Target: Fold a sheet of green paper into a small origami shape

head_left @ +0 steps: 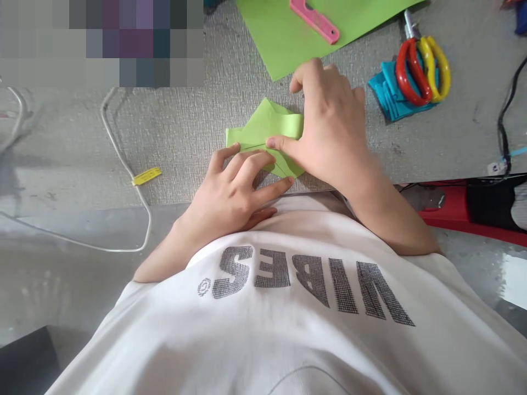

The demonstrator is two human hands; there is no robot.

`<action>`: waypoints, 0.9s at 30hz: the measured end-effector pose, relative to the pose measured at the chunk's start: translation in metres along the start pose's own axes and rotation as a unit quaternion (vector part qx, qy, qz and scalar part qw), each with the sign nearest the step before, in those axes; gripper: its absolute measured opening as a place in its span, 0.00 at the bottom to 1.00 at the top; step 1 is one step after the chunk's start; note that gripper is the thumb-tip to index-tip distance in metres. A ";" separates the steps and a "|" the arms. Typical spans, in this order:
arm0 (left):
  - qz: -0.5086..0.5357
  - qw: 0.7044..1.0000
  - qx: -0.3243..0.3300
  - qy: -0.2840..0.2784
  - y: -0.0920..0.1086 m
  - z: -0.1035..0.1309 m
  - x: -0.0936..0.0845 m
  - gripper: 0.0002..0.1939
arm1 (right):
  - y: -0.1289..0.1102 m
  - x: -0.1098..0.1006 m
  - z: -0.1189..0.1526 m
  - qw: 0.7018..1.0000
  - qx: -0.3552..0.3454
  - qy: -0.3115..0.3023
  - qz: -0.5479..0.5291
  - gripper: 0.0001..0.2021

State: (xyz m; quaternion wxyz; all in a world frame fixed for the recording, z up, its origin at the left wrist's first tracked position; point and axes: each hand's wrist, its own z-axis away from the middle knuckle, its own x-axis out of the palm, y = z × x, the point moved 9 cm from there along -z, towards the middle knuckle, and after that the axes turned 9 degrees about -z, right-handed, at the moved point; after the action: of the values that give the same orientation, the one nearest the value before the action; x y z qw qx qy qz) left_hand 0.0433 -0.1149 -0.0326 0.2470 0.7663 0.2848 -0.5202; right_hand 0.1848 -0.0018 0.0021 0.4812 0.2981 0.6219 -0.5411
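A folded piece of light green paper (261,123) lies near the table's front edge, with creases and a raised, curling flap on its right side. My left hand (234,192) rests on its lower part, fingers spread and fingertips pressing it against the table. My right hand (331,115) is over the right side, its thumb touching the middle of the paper and its other fingers raised and curved, apart from the thumb. Part of the paper's right and lower edges is hidden by my hands.
A larger green sheet (275,46) with a pink cutter (315,22) lies beyond my hands. Red-and-yellow-handled scissors (413,74) sit on blue folded material (389,96) at the right. A white cable (119,148) with a yellow tag (147,176) runs at the left of the table (185,126).
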 end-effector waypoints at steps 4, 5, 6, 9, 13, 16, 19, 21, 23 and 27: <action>0.019 1.000 -0.004 -0.014 0.000 0.000 0.000 0.27 | 0.003 -0.011 0.001 0.998 0.026 0.041 0.032 0.24; 0.019 1.000 -0.005 -0.020 0.000 -0.001 0.000 0.28 | 0.006 -0.015 0.003 0.998 0.028 0.053 0.027 0.23; 0.015 1.000 -0.005 -0.023 0.000 -0.001 0.000 0.29 | 0.010 -0.020 0.006 0.997 0.025 0.067 0.012 0.23; -0.015 1.000 0.011 -0.021 0.003 -0.002 -0.002 0.27 | 0.023 -0.033 0.019 0.993 -0.010 0.102 -0.059 0.26; 0.015 1.000 0.003 -0.009 0.002 -0.003 -0.002 0.25 | 0.037 -0.022 0.038 0.993 -0.065 0.071 -0.074 0.43; 0.056 0.998 -0.021 -0.023 -0.002 -0.002 0.003 0.28 | 0.046 -0.005 0.043 0.993 -0.077 0.047 -0.077 0.48; 0.051 0.998 -0.019 -0.031 -0.002 -0.002 0.005 0.28 | 0.051 -0.001 0.040 0.990 -0.085 0.064 -0.089 0.47; 0.052 0.998 -0.014 -0.023 -0.002 -0.002 0.004 0.27 | 0.051 -0.002 0.034 0.988 -0.095 0.074 -0.095 0.42; 0.054 0.998 -0.010 -0.011 -0.002 -0.002 0.003 0.27 | 0.051 -0.004 0.026 0.989 -0.093 0.075 -0.091 0.37; 0.042 0.999 -0.002 0.006 -0.001 -0.002 0.001 0.26 | 0.056 -0.007 0.004 0.995 -0.045 0.069 -0.060 0.37</action>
State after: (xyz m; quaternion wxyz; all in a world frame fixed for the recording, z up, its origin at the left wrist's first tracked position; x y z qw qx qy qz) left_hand 0.0443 -0.1130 -0.0334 0.2686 0.7798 0.2553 -0.5046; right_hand 0.2382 0.0088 -0.0124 0.4171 0.2751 0.6939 -0.5185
